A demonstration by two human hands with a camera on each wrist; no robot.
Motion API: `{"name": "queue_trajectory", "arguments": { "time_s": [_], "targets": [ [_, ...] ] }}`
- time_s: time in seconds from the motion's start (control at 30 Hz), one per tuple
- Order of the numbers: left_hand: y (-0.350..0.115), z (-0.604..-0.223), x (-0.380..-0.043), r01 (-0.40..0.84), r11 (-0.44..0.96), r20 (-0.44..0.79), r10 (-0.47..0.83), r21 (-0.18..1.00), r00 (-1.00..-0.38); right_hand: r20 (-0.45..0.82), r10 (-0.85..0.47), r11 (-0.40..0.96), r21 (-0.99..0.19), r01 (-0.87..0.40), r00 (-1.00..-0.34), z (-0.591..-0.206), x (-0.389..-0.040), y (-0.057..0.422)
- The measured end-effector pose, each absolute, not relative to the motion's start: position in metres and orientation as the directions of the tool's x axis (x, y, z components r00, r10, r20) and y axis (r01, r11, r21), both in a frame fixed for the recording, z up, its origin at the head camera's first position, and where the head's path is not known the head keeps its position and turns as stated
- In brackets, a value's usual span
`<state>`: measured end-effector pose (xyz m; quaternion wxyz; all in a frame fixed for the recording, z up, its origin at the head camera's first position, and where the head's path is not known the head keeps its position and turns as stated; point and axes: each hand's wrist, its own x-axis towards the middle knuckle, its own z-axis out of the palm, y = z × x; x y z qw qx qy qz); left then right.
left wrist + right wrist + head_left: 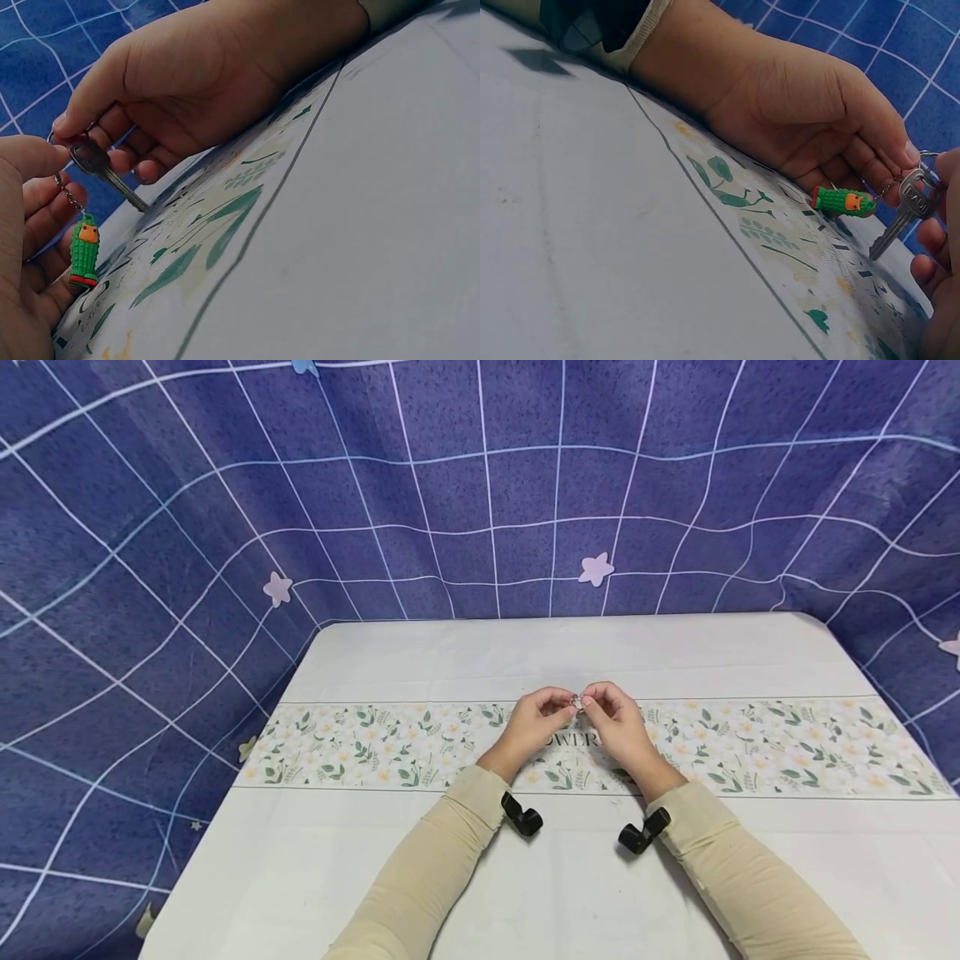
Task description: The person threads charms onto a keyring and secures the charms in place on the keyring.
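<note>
Over the floral strip, my left hand and right hand meet at a small metal key ring, one pinching each side of it between thumb and finger. A silver key hangs from the ring close to the right hand's fingers, its blade pointing down. On the left hand's side a short chain carries a green, bumpy cactus-like charm with an orange face patch and a red base. In the right wrist view the charm lies against the left hand's fingers. Fingertips partly hide the ring.
A white tablecloth with a band of white flowers and green leaves covers the table. Behind and to the sides hangs a blue curtain with a white grid and stars. Black wrist cameras sit at both cuffs.
</note>
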<state>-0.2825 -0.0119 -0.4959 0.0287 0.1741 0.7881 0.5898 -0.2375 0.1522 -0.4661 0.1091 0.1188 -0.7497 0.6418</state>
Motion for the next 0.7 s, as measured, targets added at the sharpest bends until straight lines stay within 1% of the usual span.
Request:
{"name": "queue_trajectory", "arguments": {
  "time_s": [0.23, 0.43, 0.7],
  "targets": [
    [-0.0125, -0.4963, -0.2828, 0.228, 0.209, 0.153, 0.324, 0.951, -0.934, 0.322, -0.057, 0.143, -0.934, -0.327, -0.945, -0.4659, -0.2368, 0.1537],
    [-0.0138, -0.4970, -0.2828, 0.248, 0.211, 0.170, 0.331, 0.945, -0.928, 0.309, -0.049, 0.169, -0.934, -0.313, -0.950, -0.4645, -0.2368, 0.1519],
    [-0.0136, -0.4987, -0.2834, 0.239, 0.176, 0.166, 0.350, 0.955, -0.922, 0.309, -0.042, 0.169, -0.935, -0.311, -0.950, -0.4658, -0.2374, 0.1511]
  ]
}}
